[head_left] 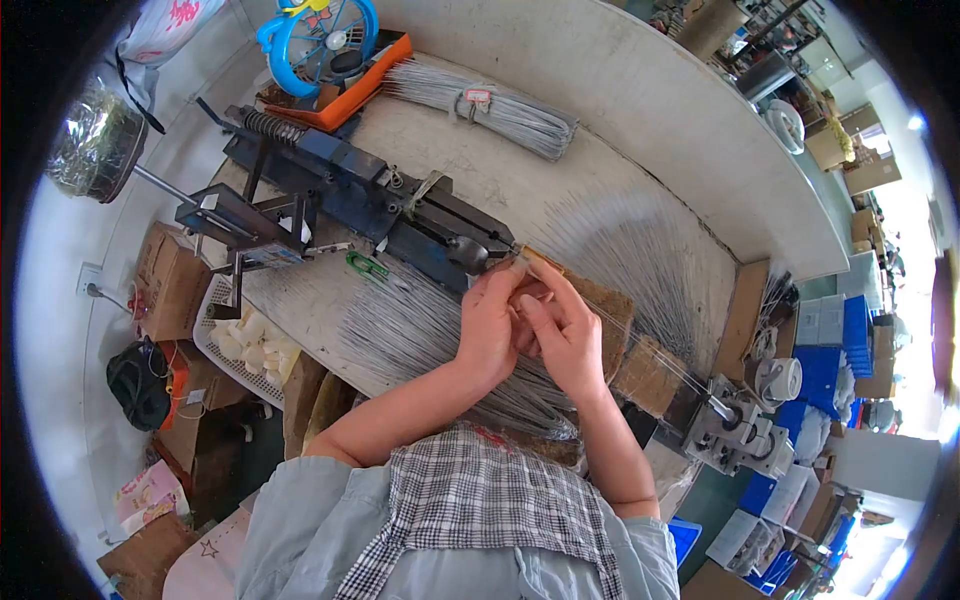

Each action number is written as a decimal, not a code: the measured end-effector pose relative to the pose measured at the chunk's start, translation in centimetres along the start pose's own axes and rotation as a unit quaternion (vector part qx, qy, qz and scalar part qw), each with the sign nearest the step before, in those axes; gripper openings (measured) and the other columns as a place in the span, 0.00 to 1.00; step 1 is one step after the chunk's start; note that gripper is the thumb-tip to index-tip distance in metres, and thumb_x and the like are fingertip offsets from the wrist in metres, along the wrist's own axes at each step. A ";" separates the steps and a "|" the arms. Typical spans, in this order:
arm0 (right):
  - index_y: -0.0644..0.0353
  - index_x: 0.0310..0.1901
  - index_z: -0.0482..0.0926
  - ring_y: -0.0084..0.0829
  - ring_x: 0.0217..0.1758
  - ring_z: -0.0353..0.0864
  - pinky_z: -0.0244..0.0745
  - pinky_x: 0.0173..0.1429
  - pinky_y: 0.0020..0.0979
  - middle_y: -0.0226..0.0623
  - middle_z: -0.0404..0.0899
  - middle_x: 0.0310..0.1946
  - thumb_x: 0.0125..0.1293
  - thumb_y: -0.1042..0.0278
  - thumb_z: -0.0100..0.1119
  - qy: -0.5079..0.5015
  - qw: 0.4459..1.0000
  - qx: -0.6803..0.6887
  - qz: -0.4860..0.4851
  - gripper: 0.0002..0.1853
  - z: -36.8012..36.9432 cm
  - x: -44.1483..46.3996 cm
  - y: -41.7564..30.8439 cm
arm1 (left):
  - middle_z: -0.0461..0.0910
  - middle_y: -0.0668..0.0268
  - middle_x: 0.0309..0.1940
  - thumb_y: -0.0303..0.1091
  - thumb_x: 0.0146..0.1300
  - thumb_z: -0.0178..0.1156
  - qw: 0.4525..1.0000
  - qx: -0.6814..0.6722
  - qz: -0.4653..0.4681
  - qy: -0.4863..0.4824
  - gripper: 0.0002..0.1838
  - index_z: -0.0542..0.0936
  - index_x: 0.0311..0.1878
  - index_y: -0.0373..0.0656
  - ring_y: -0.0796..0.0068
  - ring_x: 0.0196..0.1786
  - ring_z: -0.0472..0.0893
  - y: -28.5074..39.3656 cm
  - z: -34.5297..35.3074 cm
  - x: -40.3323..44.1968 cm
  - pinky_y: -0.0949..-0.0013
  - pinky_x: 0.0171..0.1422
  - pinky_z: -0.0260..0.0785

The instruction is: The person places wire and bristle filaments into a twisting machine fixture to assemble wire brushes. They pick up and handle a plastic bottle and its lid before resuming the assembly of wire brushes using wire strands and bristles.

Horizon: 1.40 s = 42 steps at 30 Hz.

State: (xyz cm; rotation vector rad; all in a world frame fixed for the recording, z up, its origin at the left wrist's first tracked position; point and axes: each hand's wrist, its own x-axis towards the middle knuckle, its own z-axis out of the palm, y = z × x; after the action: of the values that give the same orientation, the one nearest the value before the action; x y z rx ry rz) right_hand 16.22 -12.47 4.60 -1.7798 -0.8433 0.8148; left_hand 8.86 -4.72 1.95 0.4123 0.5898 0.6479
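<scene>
The bench [445, 150] carries the equipment and stock. The black metal fixture [350, 185] lies diagonally across it, its right end just beyond the fingertips of both hands. The far wire fan [645, 245] spreads beyond and to the right of the hands. The near wire fan [400, 328] lies on the wearer's side of the fixture, passing beneath the left wrist and between the forearms. A tied wire bundle [520, 120] rests farther back, well apart from the hands. The left grip [492, 318] and the right grip [565, 330] are brought together at the fixture's end, fingers curled inward and index fingers extended toward it. Whether either grip pinches a part cannot be told; any piece between the fingertips is too small to identify. A brown block [645, 375] sits to the right of the right grip. The green clip [367, 265] lies beside the fixture, left of the left grip.
</scene>
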 end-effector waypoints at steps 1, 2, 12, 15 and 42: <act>0.56 0.62 0.74 0.22 0.29 0.82 0.78 0.37 0.26 0.38 0.84 0.32 0.68 0.67 0.58 -0.002 1.000 0.019 -0.006 0.21 0.0 -0.3 0.2 | 0.80 0.66 0.30 0.42 0.72 0.48 1.000 -0.016 -0.006 0.020 0.15 0.78 0.43 0.41 0.80 0.21 0.74 0.1 0.3 -0.1 0.75 0.16 0.61; 0.56 0.61 0.74 0.22 0.30 0.82 0.77 0.36 0.26 0.38 0.84 0.32 0.68 0.67 0.58 -0.003 0.999 0.037 -0.012 0.20 0.0 -0.4 0.4 | 0.80 0.65 0.30 0.44 0.72 0.47 0.999 -0.032 -0.012 0.040 0.17 0.78 0.43 0.41 0.80 0.20 0.74 0.2 0.7 -0.3 0.75 0.16 0.60; 0.58 0.61 0.75 0.18 0.29 0.78 0.75 0.35 0.24 0.33 0.82 0.32 0.72 0.65 0.54 -0.029 0.997 0.066 0.017 0.18 0.9 0.2 1.1 | 0.81 0.62 0.40 0.49 0.72 0.43 0.995 -0.038 -0.039 -0.079 0.22 0.76 0.48 0.39 0.73 0.38 0.80 -0.6 -2.7 0.8 0.71 0.41 0.73; 0.59 0.62 0.74 0.17 0.27 0.76 0.74 0.33 0.23 0.33 0.81 0.31 0.71 0.66 0.56 -0.007 0.997 0.044 -0.062 0.20 0.8 -0.4 1.8 | 0.81 0.63 0.38 0.45 0.72 0.45 0.999 0.002 -0.009 -0.033 0.18 0.76 0.46 0.39 0.74 0.37 0.81 -0.9 -1.8 0.8 0.74 0.38 0.73; 0.60 0.58 0.77 0.20 0.25 0.81 0.75 0.33 0.24 0.35 0.83 0.25 0.69 0.66 0.58 0.050 0.998 -0.004 -0.044 0.17 0.4 -1.0 2.1 | 0.81 0.58 0.44 0.37 0.71 0.45 0.997 -0.047 0.008 -0.066 0.15 0.75 0.49 0.36 0.69 0.46 0.81 -0.8 -1.8 0.8 0.65 0.52 0.74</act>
State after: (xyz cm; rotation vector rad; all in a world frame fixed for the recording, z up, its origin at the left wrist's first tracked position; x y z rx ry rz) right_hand 15.72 -13.66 2.65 -1.7626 -0.8542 0.6612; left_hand 8.53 -4.45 -0.14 0.3680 0.4296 0.6568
